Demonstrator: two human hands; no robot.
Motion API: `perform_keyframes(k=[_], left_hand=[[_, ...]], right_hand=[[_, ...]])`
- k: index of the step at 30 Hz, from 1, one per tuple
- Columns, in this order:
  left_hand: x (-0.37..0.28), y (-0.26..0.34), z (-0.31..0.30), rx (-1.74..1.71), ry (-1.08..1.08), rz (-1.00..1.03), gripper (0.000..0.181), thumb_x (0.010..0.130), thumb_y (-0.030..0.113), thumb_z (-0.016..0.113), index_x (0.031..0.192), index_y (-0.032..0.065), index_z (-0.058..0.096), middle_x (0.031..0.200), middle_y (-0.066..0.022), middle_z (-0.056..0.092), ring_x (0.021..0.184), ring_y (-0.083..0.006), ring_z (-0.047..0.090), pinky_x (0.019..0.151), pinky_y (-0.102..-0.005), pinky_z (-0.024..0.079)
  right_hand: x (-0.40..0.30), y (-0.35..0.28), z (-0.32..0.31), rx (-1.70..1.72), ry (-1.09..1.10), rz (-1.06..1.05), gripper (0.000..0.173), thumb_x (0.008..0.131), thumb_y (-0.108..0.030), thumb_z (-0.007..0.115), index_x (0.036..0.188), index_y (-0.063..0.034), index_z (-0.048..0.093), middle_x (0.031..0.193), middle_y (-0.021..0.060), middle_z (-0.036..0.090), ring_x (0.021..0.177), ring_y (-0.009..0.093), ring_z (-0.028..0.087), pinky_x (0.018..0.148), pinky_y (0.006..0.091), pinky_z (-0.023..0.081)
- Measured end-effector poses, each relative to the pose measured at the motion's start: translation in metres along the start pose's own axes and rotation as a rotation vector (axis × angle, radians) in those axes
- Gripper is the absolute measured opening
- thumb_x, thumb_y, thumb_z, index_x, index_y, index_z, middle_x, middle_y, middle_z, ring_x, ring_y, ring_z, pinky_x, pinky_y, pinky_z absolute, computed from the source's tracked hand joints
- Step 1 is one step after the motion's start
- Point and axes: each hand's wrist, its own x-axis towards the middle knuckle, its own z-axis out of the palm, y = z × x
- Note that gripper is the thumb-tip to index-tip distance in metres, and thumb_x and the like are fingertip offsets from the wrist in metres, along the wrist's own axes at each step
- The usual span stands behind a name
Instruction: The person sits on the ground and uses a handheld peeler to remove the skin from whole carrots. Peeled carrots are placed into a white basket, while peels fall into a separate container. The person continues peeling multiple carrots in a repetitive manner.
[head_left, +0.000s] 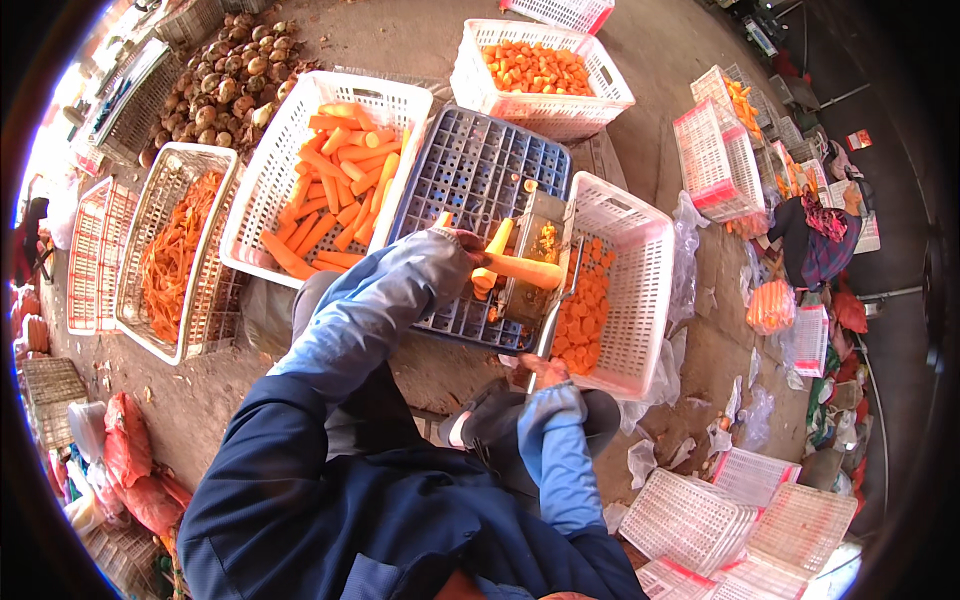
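Note:
A peeled carrot (529, 270) lies across a metal-topped slicing stand (536, 232), held near its left end by my left hand (474, 247). My right hand (546, 370) is closed around the metal lever handle (547, 330), whose bar runs up beside the stand's right edge. Other peeled carrots (499, 235) rest next to my left hand. The stand sits on an upturned blue plastic crate (465, 157). Against its right side, a white plastic basket (637, 300) contains carrot slices (583, 319). Orange scraps cling to the stand. My sleeve partly hides the left fingers.
To the left are a white basket (240, 225) of peeled carrots and a basket (127, 300) of peelings. Beyond the blue crate stands a basket (540, 112) of carrot chunks. Onions (225, 82) are heaped far left. A person (817, 232) crouches at right; stacked baskets (686, 517) stand lower right.

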Motion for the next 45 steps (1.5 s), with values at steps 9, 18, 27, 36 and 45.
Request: perform_keyframes(k=[9, 18, 27, 36, 45], left_hand=[[-0.014, 0.010, -0.008, 0.027, -0.022, -0.058, 0.031, 0.099, 0.040, 0.068, 0.118, 0.0173, 0.075, 0.107, -0.0068, 0.077, 0.096, -0.0210, 0.070, 0.086, -0.0343, 0.055], [-0.017, 0.025, -0.016, 0.029, -0.057, -0.094, 0.029, 0.099, 0.039, 0.067, 0.118, 0.0185, 0.075, 0.104, -0.0065, 0.077, 0.095, -0.0210, 0.070, 0.085, -0.0338, 0.055], [-0.004, 0.011, 0.005, -0.042, -0.026, 0.040, 0.024, 0.102, 0.037, 0.064, 0.112, 0.0191, 0.077, 0.098, -0.0053, 0.077, 0.086, -0.0211, 0.069, 0.076, -0.0354, 0.055], [0.015, -0.010, 0.024, -0.205, -0.035, 0.208, 0.021, 0.100, 0.032, 0.065, 0.106, 0.0168, 0.078, 0.090, -0.0073, 0.077, 0.082, -0.0190, 0.071, 0.072, -0.0343, 0.057], [-0.025, 0.058, -0.005, 0.008, -0.062, 0.075, 0.021, 0.100, 0.031, 0.063, 0.112, 0.0175, 0.076, 0.094, -0.0029, 0.078, 0.085, -0.0182, 0.073, 0.079, -0.0330, 0.058]], right_hand=[[-0.031, -0.077, 0.049, -0.847, 0.040, 0.227, 0.061, 0.080, -0.043, 0.082, 0.115, 0.0040, 0.067, 0.105, 0.0245, 0.071, 0.092, 0.034, 0.071, 0.077, 0.0400, 0.056], [0.066, 0.085, -0.038, -0.327, -0.002, 0.181, 0.022, 0.090, -0.015, 0.065, 0.099, 0.0054, 0.066, 0.095, 0.0166, 0.068, 0.086, 0.030, 0.067, 0.073, 0.0433, 0.054], [-0.040, -0.082, 0.069, -0.797, 0.218, 0.333, 0.057, 0.077, -0.046, 0.083, 0.114, -0.0034, 0.074, 0.109, 0.0197, 0.073, 0.107, 0.030, 0.070, 0.092, 0.0423, 0.055], [-0.017, -0.025, 0.043, -0.938, 0.141, 0.254, 0.032, 0.087, -0.026, 0.072, 0.099, 0.0033, 0.069, 0.093, 0.0191, 0.073, 0.086, 0.029, 0.071, 0.071, 0.0422, 0.056], [-0.001, -0.001, 0.017, -0.979, 0.132, 0.187, 0.026, 0.091, -0.028, 0.069, 0.093, -0.0018, 0.069, 0.081, 0.0114, 0.069, 0.075, 0.024, 0.067, 0.067, 0.0416, 0.055]])
